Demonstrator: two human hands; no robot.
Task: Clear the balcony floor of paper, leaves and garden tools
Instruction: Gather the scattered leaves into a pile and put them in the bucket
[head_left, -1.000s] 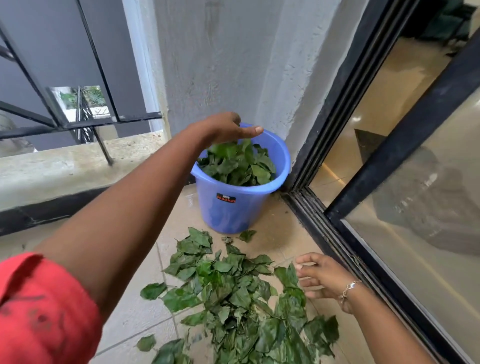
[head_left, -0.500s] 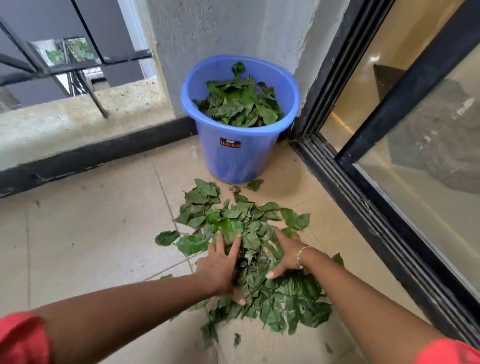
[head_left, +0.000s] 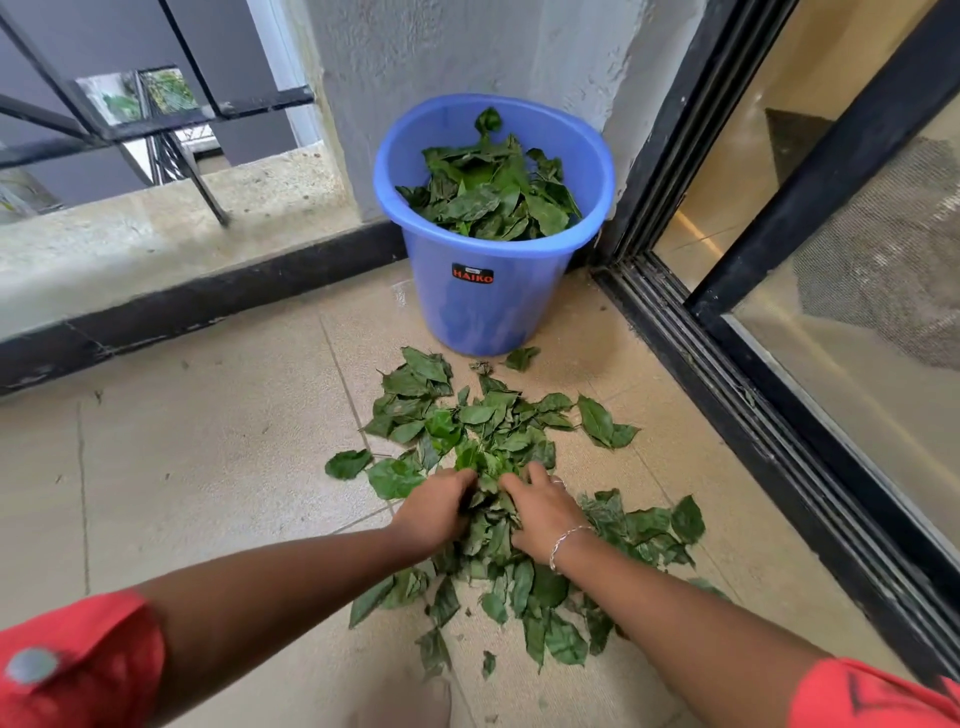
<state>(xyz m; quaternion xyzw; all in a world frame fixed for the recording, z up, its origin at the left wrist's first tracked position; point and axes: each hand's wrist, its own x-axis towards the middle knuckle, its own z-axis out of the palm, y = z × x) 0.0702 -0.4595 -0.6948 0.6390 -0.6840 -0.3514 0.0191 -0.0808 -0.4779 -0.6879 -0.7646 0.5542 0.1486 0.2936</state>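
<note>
Both hands dig into the leaves (head_left: 498, 431) scattered on the floor (head_left: 208, 467) near centre: left hand (head_left: 434, 512) and right hand (head_left: 540, 512) curl their fingers round a bunch between them. Beyond the pile a bucket (head_left: 488, 301), part-filled with leaves, stands against the wall (head_left: 467, 52). A door track (head_left: 727, 389) runs along the right and a ledge (head_left: 156, 244) sits far left.

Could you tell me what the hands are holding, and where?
The left hand and right hand curl round a bunch of leaves at the pile's middle.
</note>
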